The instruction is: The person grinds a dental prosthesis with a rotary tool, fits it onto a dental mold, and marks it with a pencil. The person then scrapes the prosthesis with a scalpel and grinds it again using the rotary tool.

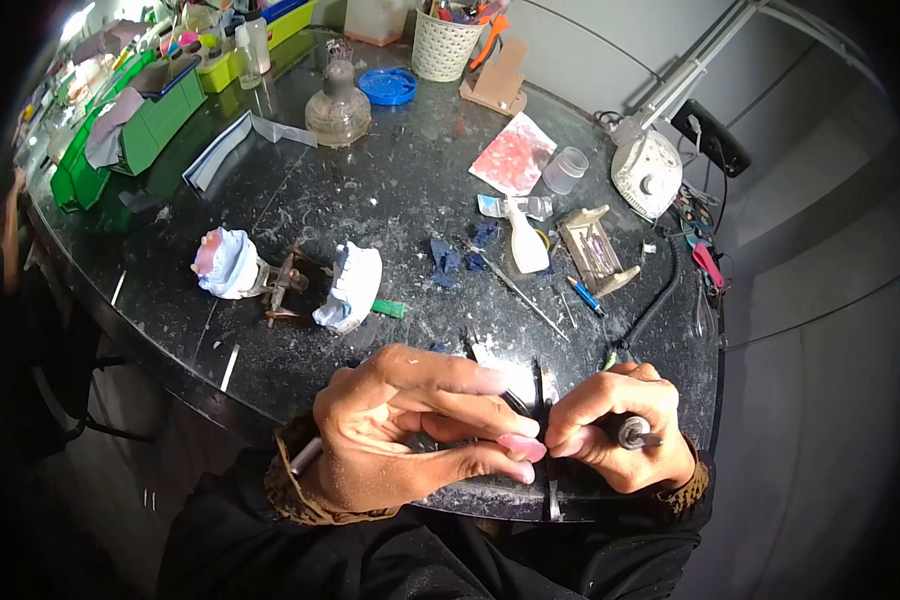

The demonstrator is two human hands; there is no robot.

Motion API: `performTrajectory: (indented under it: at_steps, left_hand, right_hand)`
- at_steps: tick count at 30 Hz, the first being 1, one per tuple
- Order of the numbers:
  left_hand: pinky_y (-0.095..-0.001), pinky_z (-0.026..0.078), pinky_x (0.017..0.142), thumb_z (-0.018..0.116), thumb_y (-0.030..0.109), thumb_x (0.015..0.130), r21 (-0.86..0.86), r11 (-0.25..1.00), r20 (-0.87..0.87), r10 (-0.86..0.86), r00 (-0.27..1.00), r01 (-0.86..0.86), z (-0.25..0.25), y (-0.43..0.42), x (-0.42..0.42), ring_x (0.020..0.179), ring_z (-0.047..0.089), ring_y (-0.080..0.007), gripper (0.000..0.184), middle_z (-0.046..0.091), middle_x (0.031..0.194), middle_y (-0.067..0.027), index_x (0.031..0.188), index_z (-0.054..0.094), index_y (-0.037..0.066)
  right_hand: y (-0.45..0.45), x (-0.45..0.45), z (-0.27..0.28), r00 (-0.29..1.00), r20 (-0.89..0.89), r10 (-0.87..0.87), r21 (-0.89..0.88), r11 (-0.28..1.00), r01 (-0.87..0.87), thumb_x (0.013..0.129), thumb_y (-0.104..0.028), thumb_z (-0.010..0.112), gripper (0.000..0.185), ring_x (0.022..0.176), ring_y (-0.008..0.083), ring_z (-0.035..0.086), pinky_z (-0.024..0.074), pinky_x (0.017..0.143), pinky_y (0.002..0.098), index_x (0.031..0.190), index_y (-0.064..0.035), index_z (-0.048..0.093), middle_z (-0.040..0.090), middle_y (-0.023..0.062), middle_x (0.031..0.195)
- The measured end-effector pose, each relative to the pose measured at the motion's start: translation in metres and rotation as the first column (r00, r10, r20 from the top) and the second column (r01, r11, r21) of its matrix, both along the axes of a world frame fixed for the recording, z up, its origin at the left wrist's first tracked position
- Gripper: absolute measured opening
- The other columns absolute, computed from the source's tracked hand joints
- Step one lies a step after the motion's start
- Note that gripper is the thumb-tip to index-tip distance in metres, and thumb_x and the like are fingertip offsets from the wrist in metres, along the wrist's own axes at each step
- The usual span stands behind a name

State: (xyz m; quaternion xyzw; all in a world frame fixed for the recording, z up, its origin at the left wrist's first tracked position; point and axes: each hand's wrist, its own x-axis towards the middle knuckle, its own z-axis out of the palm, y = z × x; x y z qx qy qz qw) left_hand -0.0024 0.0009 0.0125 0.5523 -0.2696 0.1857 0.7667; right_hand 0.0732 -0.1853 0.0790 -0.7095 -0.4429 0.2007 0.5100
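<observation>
My left hand (pixel 420 430) pinches a small pink piece (pixel 522 448) between thumb and fingertips, near the table's front edge. Close on its right, my right hand (pixel 620 425) is closed around a dark handpiece (pixel 634 432), whose rounded end shows between the fingers. The fingertips of my right hand are beside the pink piece; whether a tool tip touches it cannot be made out. Beyond my left hand lie a white dental cast (pixel 351 287) and another cast (pixel 228 264) with pink on it, with a brownish metal frame (pixel 288 288) between them.
A white bottle (pixel 527 238), a metal tool (pixel 525 295), a blue-handled tool (pixel 586 298) and a tan holder (pixel 595 250) lie ahead. A glass burner (pixel 338 112) stands farther back. On the right are a white device (pixel 647 175) and a black cable (pixel 660 295).
</observation>
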Motion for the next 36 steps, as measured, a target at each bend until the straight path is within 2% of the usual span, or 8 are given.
performTrajectory:
  at_steps: [2,9,12,15,16,25,30,36]
  left_hand:
    - [-0.0376,0.060,0.061,0.068,-0.016,0.068,-0.004,0.999,0.026,0.036,0.999,-0.036,0.003,-0.002,0.001,0.074,0.066,-0.0326,0.072,0.061,0.081,-0.0278,0.123,0.023,-0.004]
    - [-0.0324,0.059,0.062,0.069,-0.013,0.069,0.122,0.977,0.091,0.165,0.982,-0.176,0.002,-0.001,0.003,0.072,0.066,-0.0263,0.078,0.063,0.081,-0.0236,0.127,0.017,-0.005]
    - [-0.0314,0.058,0.064,0.073,-0.010,0.067,-0.159,0.979,-0.122,0.112,0.986,-0.130,0.001,-0.011,-0.004,0.072,0.066,-0.0244,0.062,0.064,0.085,-0.0231,0.118,0.038,-0.008]
    - [-0.0310,0.057,0.065,0.077,-0.006,0.064,-0.010,0.999,-0.186,0.042,0.982,-0.044,0.010,-0.003,0.000,0.075,0.066,-0.0239,0.033,0.064,0.091,-0.0225,0.092,0.060,-0.005]
    - [-0.0316,0.056,0.067,0.081,-0.002,0.059,0.070,0.994,-0.144,0.095,0.985,-0.086,0.011,0.000,0.003,0.078,0.066,-0.0255,0.020,0.065,0.092,-0.0218,0.072,0.066,0.000]
    - [-0.0317,0.056,0.070,0.076,-0.006,0.064,0.171,0.965,0.145,0.176,0.974,-0.199,0.005,0.002,0.001,0.084,0.067,-0.0277,0.020,0.065,0.094,-0.0206,0.081,0.066,-0.002]
    - [-0.0322,0.057,0.066,0.076,-0.007,0.060,0.213,0.934,0.296,0.218,0.930,-0.287,0.003,0.005,0.003,0.081,0.067,-0.0291,0.025,0.066,0.089,-0.0187,0.083,0.067,-0.002]
    - [-0.0314,0.057,0.067,0.074,-0.010,0.061,0.216,0.939,0.254,0.211,0.944,-0.268,0.004,0.006,0.002,0.081,0.066,-0.0292,0.026,0.066,0.088,-0.0182,0.084,0.067,-0.004]
  right_hand:
    - [-0.003,0.003,0.002,0.996,0.069,0.055,0.016,0.998,-0.056,0.080,0.006,0.060,0.009,0.059,0.0153,0.063,0.0480,0.057,0.0235,0.087,0.0000,0.058,0.064,0.0066,0.071]
    - [0.006,-0.003,0.003,0.995,0.091,-0.027,0.063,0.998,0.021,0.072,-0.001,0.074,0.015,0.056,0.0121,0.064,0.0470,0.052,0.0209,0.077,-0.0002,0.060,0.066,0.0095,0.067]
    - [0.005,0.001,-0.007,0.992,0.121,0.027,0.111,0.993,-0.040,0.073,0.000,0.073,0.015,0.055,0.0130,0.065,0.0490,0.053,0.0224,0.083,0.0006,0.061,0.066,0.0091,0.066]
    - [0.002,-0.002,0.002,0.994,0.081,0.067,-0.018,0.998,-0.066,0.075,0.001,0.070,0.010,0.055,0.0163,0.066,0.0497,0.053,0.0232,0.081,0.0007,0.062,0.066,0.0102,0.065]
    - [-0.006,0.002,-0.005,0.986,0.070,0.148,-0.049,0.988,-0.145,0.074,0.000,0.059,0.024,0.061,0.0213,0.066,0.0504,0.056,0.0275,0.097,-0.0021,0.060,0.066,0.0084,0.074]
    - [-0.005,-0.002,-0.005,0.922,0.387,0.001,-0.020,1.000,0.007,0.068,-0.002,0.063,0.028,0.052,0.0203,0.062,0.0483,0.049,0.0281,0.095,-0.0057,0.059,0.061,0.0055,0.064]
    - [-0.005,-0.001,-0.002,0.885,0.465,0.032,-0.170,0.984,0.054,0.074,-0.038,0.072,0.036,0.043,0.0180,0.057,0.0426,0.041,0.0274,0.076,-0.0062,0.055,0.050,0.0030,0.049]
    - [0.001,-0.007,-0.016,0.742,0.670,-0.038,-0.158,0.969,0.192,0.067,-0.057,0.069,0.055,0.038,0.0164,0.051,0.0375,0.036,0.0287,0.061,-0.0081,0.044,0.042,0.0015,0.047]
